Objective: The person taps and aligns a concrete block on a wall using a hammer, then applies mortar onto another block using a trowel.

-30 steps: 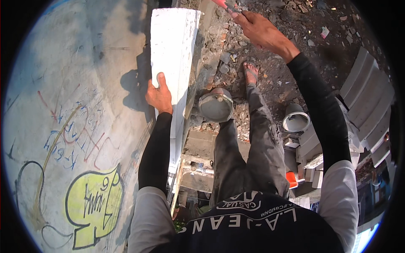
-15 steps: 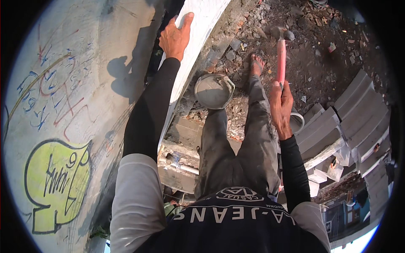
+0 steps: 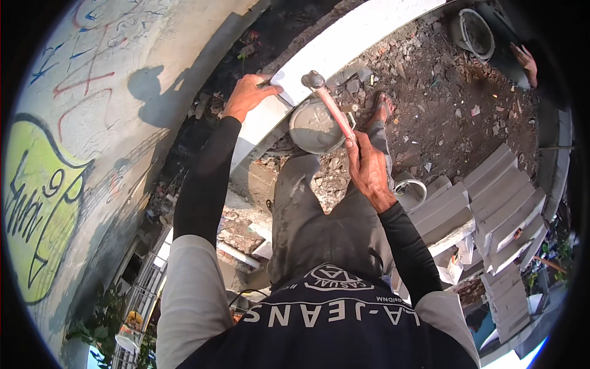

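Observation:
My right hand (image 3: 370,167) is wrapped round the red handle of a hammer (image 3: 335,112). The hammer's dark head is over the top edge of a low white block wall (image 3: 369,37), close to a joint between two blocks. At that joint my left hand (image 3: 251,96) grips the corner of a white block (image 3: 296,86), thumb and fingers over its edge. Below the hammer, against the wall, stands a round bucket (image 3: 314,127) with grey mortar in it. It is partly behind the hammer.
A graffiti-covered wall (image 3: 92,74) rises at the left, past a dark gap. Stacked grey concrete pieces (image 3: 491,197) lie at the right beside a pale bucket (image 3: 410,192). Rubble covers the ground. At the far right, another person's hand (image 3: 525,64) is near a bucket (image 3: 472,34).
The hammer has moved left, from over the rubble to over the white wall. My left hand has shifted from the wall's top to a block's corner. The view has turned, bringing another person's hand in.

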Motion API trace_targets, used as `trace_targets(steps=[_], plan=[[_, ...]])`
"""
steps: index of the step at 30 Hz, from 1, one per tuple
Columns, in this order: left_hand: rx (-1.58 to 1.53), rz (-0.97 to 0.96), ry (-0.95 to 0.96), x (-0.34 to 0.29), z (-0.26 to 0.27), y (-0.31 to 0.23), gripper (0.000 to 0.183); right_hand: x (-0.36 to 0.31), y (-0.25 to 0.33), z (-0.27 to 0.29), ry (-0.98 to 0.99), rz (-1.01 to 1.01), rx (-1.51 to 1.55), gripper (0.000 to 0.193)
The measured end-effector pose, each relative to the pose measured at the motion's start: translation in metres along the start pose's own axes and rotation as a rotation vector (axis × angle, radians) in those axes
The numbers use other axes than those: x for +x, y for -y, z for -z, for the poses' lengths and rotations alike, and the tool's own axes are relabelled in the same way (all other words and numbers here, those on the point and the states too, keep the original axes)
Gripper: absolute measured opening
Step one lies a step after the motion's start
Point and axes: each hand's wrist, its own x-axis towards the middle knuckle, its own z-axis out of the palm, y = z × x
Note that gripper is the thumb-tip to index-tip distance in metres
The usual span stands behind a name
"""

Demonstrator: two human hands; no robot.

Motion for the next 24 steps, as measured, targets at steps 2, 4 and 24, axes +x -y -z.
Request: trace_targets(steps=[2, 4, 24], plan=[[-0.007, -0.066, -0.06, 0.001, -0.007, 0.009, 0.075, 0.008, 0.004, -0.012, -0.001, 0.075, -0.079, 0.024], [-0.056, -0.03, -0.027, 0.003, -0.01, 0.012, 0.074, 0.018, 0.003, -0.02, 0.032, 0.09, -0.16, 0.023], [-0.24, -0.018, -0.681, -0.09, -0.076, -0.021, 0.101, 0.003, -0.008, 0.126, 0.135, -0.4, 0.079, 0.041]])
